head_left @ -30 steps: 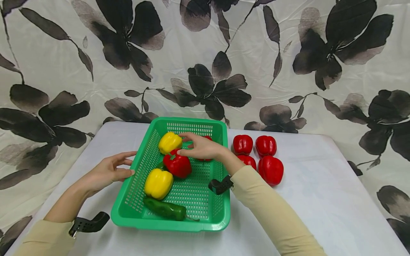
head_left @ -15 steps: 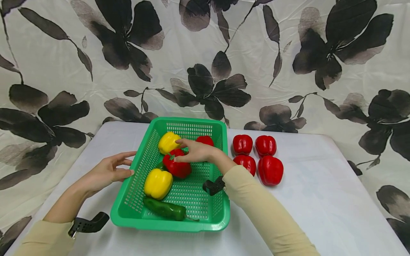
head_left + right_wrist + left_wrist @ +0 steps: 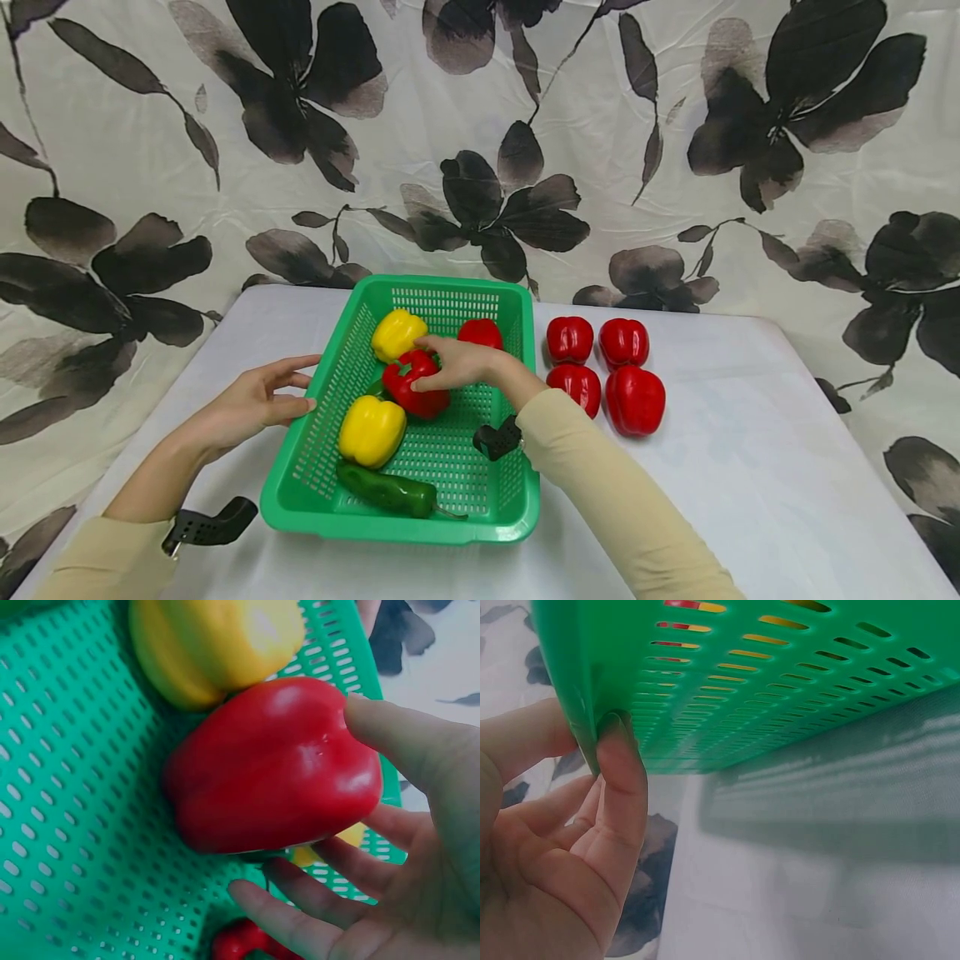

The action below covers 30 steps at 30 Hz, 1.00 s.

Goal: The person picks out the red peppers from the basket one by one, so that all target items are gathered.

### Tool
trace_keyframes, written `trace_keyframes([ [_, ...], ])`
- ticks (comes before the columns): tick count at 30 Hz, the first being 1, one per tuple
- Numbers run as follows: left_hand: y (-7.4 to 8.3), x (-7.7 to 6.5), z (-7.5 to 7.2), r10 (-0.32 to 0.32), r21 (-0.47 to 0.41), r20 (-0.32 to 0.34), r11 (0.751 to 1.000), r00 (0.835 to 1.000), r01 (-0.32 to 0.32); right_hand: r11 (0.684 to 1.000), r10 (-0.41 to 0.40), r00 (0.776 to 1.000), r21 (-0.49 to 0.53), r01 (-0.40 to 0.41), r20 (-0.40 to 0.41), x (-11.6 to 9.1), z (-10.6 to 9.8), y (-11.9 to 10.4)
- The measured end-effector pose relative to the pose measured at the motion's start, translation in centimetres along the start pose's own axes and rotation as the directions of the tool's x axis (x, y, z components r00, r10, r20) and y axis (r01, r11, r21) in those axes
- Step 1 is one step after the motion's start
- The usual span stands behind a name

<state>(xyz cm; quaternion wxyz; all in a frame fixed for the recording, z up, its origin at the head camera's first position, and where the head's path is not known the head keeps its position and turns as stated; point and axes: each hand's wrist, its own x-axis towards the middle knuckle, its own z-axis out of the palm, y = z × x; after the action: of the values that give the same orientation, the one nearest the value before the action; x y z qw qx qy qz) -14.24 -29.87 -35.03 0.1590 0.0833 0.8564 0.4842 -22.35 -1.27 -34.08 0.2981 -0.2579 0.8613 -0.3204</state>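
Observation:
My left hand (image 3: 243, 404) pinches the left rim of a green plastic basket (image 3: 397, 528); in the left wrist view its thumb and fingers (image 3: 622, 784) lie on either side of that rim. Inside the basket, my right hand (image 3: 467, 364) grips a red bell pepper (image 3: 408, 393) by its stem end. The right wrist view shows the thumb on one side of this pepper (image 3: 270, 765) and the fingers along the other. A yellow bell pepper (image 3: 371, 432) touches it in front, and another yellow bell pepper (image 3: 397, 336) lies behind.
A long green pepper (image 3: 386, 490) lies at the basket's front, and a second red bell pepper (image 3: 480, 333) at its back. Something green (image 3: 377, 388) shows partly behind the gripped pepper. Several red bell peppers (image 3: 634, 400) stand on the white table (image 3: 750, 467) right of the basket.
My right hand has come toward me and closed around the red bell pepper, uncovering the red one at the back. The left hand stays on the rim.

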Motion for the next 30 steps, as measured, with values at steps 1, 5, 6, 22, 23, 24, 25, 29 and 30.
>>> trace_keyframes([
  [1,0.0,0.0,0.0,0.005,-0.001,0.002,1.0,1.0,-0.005,1.0,0.001,1.0,0.0,-0.001,0.001,0.0,0.0,0.1],
  [5,0.0,0.0,0.0,0.005,-0.002,0.003,1.0,1.0,-0.005,1.0,-0.001,1.0,-0.004,0.001,0.006,0.3,0.2,0.3],
  [6,0.0,0.0,0.0,0.005,0.001,0.004,1.0,1.0,-0.005,1.0,-0.001,1.0,-0.006,0.001,0.007,0.3,0.3,0.4],
  [22,0.1,-0.1,0.1,-0.004,0.013,-0.004,1.0,1.0,0.004,0.998,0.0,1.0,0.068,0.0,0.003,0.6,0.7,0.9],
  [23,0.1,0.0,0.1,-0.005,0.014,-0.005,1.0,1.0,0.005,0.998,0.0,1.0,0.066,0.0,0.001,0.6,0.7,0.9],
  [24,0.1,-0.1,0.1,-0.003,0.017,-0.005,1.0,1.0,0.003,0.998,-0.001,1.0,0.063,0.001,-0.001,0.6,0.7,0.9],
  [25,0.1,0.0,0.1,-0.004,0.02,-0.006,1.0,1.0,0.004,0.998,-0.002,1.0,0.058,0.002,-0.004,0.6,0.7,0.9],
  [29,0.2,0.0,0.1,-0.005,0.032,-0.01,0.999,1.0,0.005,0.999,-0.005,1.0,0.053,0.006,-0.012,0.5,0.5,1.1],
  [30,0.2,0.0,0.1,-0.009,0.03,-0.011,0.999,1.0,0.009,0.999,-0.005,1.0,0.054,0.006,-0.015,0.5,0.5,1.1],
])
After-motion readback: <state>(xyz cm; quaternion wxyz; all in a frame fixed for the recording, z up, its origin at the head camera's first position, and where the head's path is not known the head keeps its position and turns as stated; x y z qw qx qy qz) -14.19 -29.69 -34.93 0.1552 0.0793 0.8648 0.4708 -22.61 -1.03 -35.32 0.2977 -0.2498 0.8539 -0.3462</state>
